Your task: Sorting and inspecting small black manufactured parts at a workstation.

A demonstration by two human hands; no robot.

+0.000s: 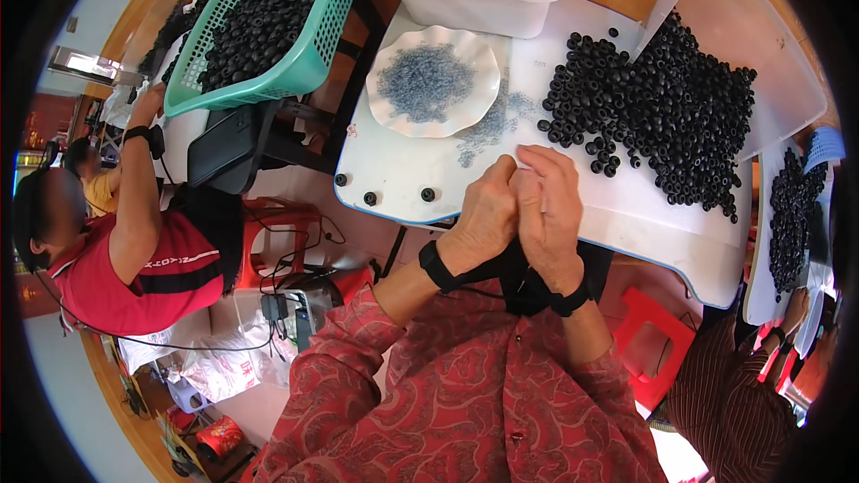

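Note:
Near the table's front edge my left hand (484,219) and my right hand (548,215) are brought together, touching. The left one is curled into a fist-like grip. Bent fingers of the right one press against it; whatever lies between them is hidden. Just beyond stands a white wavy-rimmed plate (488,80) with a heap of tiny translucent grey-blue pieces (425,80), some spilled beside it. To the right spreads a large pile of small black round pieces with holes (662,107). Three single black pieces (370,199) sit apart along the left front edge of the white table (394,183).
A white tub (479,9) of black pieces stands at the back, a green basket (295,80) of them at far left. A clear plastic bin (787,80) lies tipped over at the pile. One co-worker in red (152,259) sits left, another in stripes (729,394) right.

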